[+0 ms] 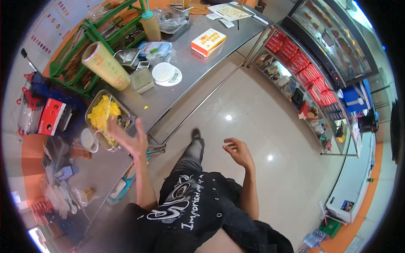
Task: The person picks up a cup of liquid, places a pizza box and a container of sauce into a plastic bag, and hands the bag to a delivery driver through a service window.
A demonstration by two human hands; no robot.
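My left hand (128,136), slightly blurred, is raised with spread fingers over the near edge of a clear container (126,109) of yellow shredded food (102,112). Whether it touches the container cannot be told; nothing shows in its grasp. My right hand (237,151) hangs over the tiled floor, fingers loosely curled and apart, holding nothing. Beyond the container lies a tall, tilted yellowish cylinder (106,66), with a metal tin (141,79) and a white digital scale (167,74) beside it. Farther along the steel table sits an orange and white cardboard box (208,42).
Green plastic racks (85,47) stand against the wall. A squeeze bottle (151,27) is near them. At the table's far end lies a white cutting board (230,12) with a knife (253,15). Shelves with red packages (303,68) and a glass display case (332,38) stand right. Table legs reach the floor.
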